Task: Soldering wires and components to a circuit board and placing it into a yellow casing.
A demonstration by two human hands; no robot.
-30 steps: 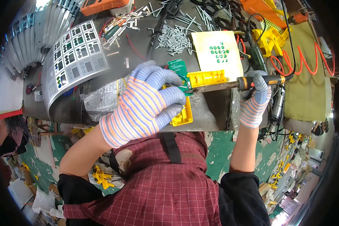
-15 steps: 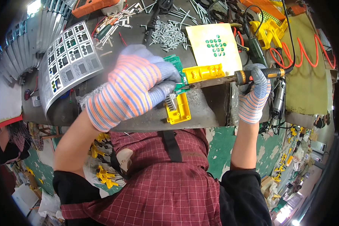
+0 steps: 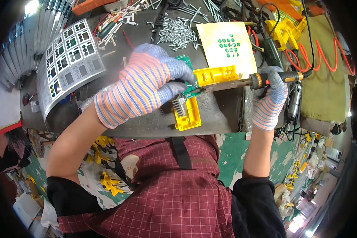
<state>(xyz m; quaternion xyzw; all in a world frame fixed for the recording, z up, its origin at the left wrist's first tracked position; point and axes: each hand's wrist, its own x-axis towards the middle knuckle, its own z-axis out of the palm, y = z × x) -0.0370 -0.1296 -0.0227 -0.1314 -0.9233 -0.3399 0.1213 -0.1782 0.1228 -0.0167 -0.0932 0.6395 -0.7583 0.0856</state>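
My right hand [image 3: 270,99], in a striped knit glove, is wrapped round the black-and-orange handle of a soldering iron [image 3: 226,85]. The iron points left, its tip at the edge of a green circuit board [image 3: 190,90]. My left hand [image 3: 148,81], also gloved, has thumb and fingers closed at the board's left side; whatever they pinch is too small to make out. A finned grey metal heatsink [image 3: 179,107] sits below the fingers, over a yellow plastic housing half [image 3: 193,119]. Another yellow housing half [image 3: 215,75] lies right of the board, just above the iron.
A pile of screws [image 3: 177,35] lies beyond my left hand. Beside it is a pale yellow sheet [image 3: 228,47] with green dots. A curved sheet of printed labels [image 3: 73,65] stands at left. Yellow plastic parts [image 3: 287,33] and a coiled red cord [image 3: 322,59] are at right.
My left hand has shifted slightly right, its fingers staying by the board, while the left elbow has swung outward. The soldering iron remains at the board's edge.
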